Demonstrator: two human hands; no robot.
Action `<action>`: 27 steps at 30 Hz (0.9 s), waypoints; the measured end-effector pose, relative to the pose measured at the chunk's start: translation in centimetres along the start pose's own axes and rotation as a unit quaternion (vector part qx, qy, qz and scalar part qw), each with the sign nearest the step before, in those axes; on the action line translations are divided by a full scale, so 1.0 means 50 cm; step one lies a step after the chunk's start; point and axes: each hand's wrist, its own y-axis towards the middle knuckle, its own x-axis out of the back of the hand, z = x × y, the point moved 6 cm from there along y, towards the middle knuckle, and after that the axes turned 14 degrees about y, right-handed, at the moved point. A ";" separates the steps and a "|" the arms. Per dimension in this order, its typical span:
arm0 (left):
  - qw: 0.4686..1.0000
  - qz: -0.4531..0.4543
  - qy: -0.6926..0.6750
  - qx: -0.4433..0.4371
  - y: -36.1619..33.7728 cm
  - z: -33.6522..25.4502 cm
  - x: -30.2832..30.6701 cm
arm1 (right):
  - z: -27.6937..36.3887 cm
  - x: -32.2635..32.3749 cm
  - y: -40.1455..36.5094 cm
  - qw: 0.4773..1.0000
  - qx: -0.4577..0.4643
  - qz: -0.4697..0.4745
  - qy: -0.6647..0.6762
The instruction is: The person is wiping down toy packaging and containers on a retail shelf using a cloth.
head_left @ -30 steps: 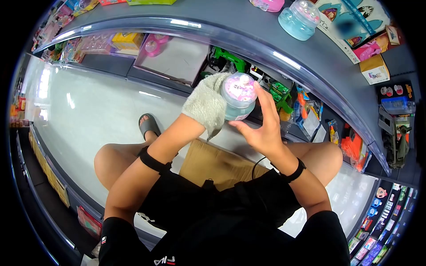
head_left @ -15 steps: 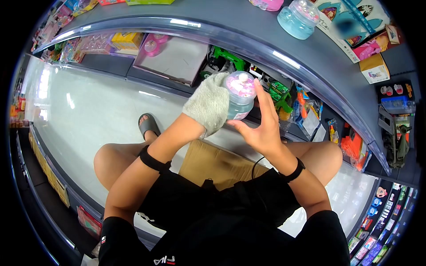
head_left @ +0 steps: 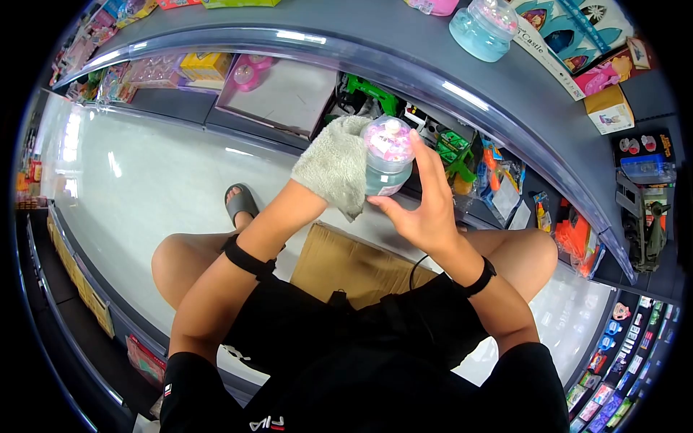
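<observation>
Cloth (head_left: 338, 169), grey and fuzzy, covers the left hand (head_left: 328, 160), so I cannot tell how its fingers bend. That arm reaches up and in, and the covered hand is against the left side of the jar (head_left: 386, 173). The right hand (head_left: 426, 209) comes from the other side, with its thumb low by the jar and its fingers up by the lid (head_left: 390, 139), like a big letter C, pinching the jar. The jar is between both hands, a bit tipped. It is blue, and its clear lid has pink and white bits. Brown cardboard (head_left: 354, 267) lies below the hands. Past the jar are green toys (head_left: 372, 94) on the low shelf (head_left: 177, 105). Another blue jar (head_left: 480, 36) sits on the upper shelf (head_left: 404, 36).
</observation>
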 end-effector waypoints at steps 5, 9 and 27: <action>0.999 0.045 -0.013 -0.014 0.011 -0.005 -0.005 | 0.001 0.006 0.002 1.000 -0.011 -0.011 0.022; 0.994 -0.052 0.073 -0.061 -0.001 -0.033 0.000 | -0.005 0.000 -0.004 1.000 0.009 0.012 -0.011; 0.981 0.006 -0.185 0.054 -0.056 0.067 -0.050 | -0.038 -0.016 -0.008 0.969 -0.124 0.091 0.191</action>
